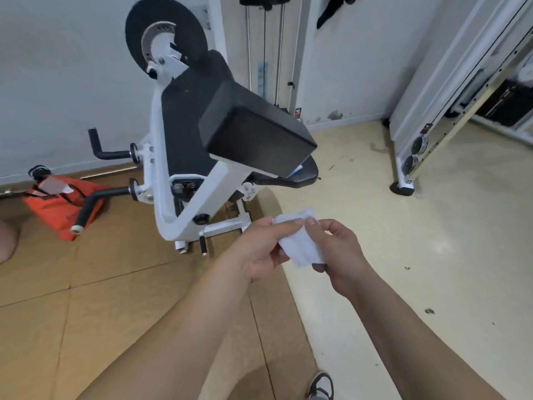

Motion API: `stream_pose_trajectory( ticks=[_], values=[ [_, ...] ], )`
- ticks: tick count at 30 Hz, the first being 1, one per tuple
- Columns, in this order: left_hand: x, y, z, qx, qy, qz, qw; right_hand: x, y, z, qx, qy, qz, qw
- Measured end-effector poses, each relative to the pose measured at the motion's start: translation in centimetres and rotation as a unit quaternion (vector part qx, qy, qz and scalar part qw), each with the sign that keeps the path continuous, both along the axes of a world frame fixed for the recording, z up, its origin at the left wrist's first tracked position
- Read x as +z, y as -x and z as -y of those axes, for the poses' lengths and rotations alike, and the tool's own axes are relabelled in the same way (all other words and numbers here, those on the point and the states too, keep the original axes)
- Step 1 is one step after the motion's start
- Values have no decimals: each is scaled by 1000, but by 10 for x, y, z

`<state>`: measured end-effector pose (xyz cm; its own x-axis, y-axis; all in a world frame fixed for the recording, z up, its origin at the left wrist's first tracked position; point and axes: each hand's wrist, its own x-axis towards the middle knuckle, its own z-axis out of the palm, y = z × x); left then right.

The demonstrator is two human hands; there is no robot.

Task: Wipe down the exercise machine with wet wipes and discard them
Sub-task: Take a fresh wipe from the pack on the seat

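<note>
So, both hands pinching wipe (pixel 301 241) at chest height, clear of machine (pixel 202 134). Left hand (pixel 259 249) grips top-left edge, right hand (pixel 337 249) grips right side, thumbs on top. Looks like spreading or refolding for fresh face before touching pad (pixel 253 140) at 12 o'clock. Wipe white, no visible dirt. Orange bag (pixel 60 206) on floor at 9 o'clock, contents hidden. No bin in sight, can't tell where wipe gets tossed.

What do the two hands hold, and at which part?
A white wet wipe: the left hand pinches its upper left edge, the right hand its right side.
</note>
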<state>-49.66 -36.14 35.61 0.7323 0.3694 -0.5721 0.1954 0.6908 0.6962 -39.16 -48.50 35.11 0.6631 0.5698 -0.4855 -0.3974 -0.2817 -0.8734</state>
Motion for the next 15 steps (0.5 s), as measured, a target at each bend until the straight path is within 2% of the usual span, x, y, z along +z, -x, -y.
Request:
stream_pose_trajectory(
  ticks=[4,8,12,15],
  values=[
    [2,100,-69,-17,-62,-26,998,0,96,-62,-2,-7,14,1000],
    [6,180,-127,-32,-117,-32,992,2,183,-123,-49,-11,21,999],
    [8,230,-176,-39,-145,-78,986,8,236,-179,-103,19,71,992],
    [5,245,-215,-7,-139,-101,985,12,252,-222,-122,29,104,987]
  ],
)
